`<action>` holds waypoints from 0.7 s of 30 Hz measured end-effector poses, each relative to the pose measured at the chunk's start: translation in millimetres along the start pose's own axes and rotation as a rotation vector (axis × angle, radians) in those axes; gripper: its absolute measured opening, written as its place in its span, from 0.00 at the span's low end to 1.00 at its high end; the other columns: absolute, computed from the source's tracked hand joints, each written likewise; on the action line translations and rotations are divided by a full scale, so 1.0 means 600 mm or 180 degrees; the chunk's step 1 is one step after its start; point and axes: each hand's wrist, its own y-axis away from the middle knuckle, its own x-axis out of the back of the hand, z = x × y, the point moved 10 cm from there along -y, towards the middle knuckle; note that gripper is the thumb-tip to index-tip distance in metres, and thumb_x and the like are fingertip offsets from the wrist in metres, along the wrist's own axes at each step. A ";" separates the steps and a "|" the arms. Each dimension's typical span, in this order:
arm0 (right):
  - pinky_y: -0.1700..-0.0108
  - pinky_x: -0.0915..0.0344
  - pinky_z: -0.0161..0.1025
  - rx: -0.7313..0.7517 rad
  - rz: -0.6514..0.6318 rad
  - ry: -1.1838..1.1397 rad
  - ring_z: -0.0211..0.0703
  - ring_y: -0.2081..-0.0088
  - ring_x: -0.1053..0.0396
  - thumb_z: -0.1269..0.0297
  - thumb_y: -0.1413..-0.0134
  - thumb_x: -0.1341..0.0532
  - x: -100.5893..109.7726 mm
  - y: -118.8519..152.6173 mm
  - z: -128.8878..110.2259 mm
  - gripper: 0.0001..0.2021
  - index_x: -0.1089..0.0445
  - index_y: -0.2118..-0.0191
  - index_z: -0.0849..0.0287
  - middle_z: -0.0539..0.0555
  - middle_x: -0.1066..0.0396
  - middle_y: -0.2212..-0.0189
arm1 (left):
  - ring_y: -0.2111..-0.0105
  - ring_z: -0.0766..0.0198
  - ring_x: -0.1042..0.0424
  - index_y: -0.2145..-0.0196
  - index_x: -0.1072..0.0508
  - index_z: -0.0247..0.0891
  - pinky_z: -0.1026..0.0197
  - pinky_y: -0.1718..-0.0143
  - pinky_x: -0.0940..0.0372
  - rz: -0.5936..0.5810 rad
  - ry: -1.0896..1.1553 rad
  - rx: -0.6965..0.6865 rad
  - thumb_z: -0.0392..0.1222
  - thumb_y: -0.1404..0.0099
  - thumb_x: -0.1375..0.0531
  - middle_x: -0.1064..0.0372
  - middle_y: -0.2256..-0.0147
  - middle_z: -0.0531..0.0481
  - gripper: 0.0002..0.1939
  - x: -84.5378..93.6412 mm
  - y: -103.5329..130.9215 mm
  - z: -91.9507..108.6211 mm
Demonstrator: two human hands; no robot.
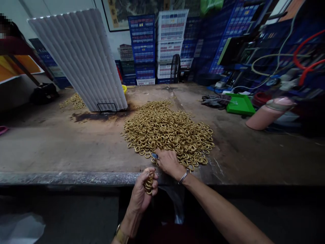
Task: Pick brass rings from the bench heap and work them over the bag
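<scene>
A broad heap of brass-coloured metal rings (165, 127) lies on the worktable in front of me. My left hand (142, 189), just past the table's front edge, is closed around a small stack of rings (148, 183). At the near side of the heap, my right hand (169, 163) reaches in with its fingers bent down among the rings. Something small and blue (154, 156) shows at its fingertips. Whether those fingers have hold of a ring is hidden.
A corrugated white panel (81, 57) stands in a black wire holder (107, 108), with more rings (73, 101) behind it. To the right are a green tray (240, 104) and a pink bottle (269, 113). Stacked blue crates (141, 47) and white crates (170, 44) line the back. A person (15, 44) is at far left.
</scene>
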 end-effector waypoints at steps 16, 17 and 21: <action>0.68 0.46 0.34 -0.0393 0.0137 -0.0154 0.42 0.67 0.30 0.68 0.48 0.48 0.015 0.006 0.049 0.08 0.36 0.62 0.57 0.55 0.27 0.70 | 0.80 0.73 0.39 0.71 0.36 0.35 0.74 0.86 0.52 0.0126 -0.0250 -0.0085 0.45 0.51 0.35 0.40 0.77 0.56 0.15 -0.016 -0.024 0.009; 0.69 0.47 0.33 -0.0404 0.0195 -0.0221 0.41 0.67 0.30 0.69 0.49 0.48 0.017 0.008 0.055 0.08 0.36 0.63 0.57 0.55 0.27 0.70 | 0.80 0.73 0.39 0.70 0.36 0.35 0.73 0.86 0.51 0.0103 -0.0337 -0.0136 0.45 0.51 0.36 0.40 0.77 0.56 0.15 -0.021 -0.027 0.010; 0.70 0.47 0.33 -0.0489 0.0600 -0.0536 0.40 0.69 0.31 0.67 0.49 0.48 0.022 0.021 0.085 0.09 0.34 0.63 0.56 0.52 0.28 0.72 | 0.82 0.73 0.40 0.70 0.36 0.36 0.73 0.86 0.50 0.0231 -0.0840 -0.0447 0.49 0.49 0.38 0.41 0.79 0.57 0.16 -0.032 -0.043 0.018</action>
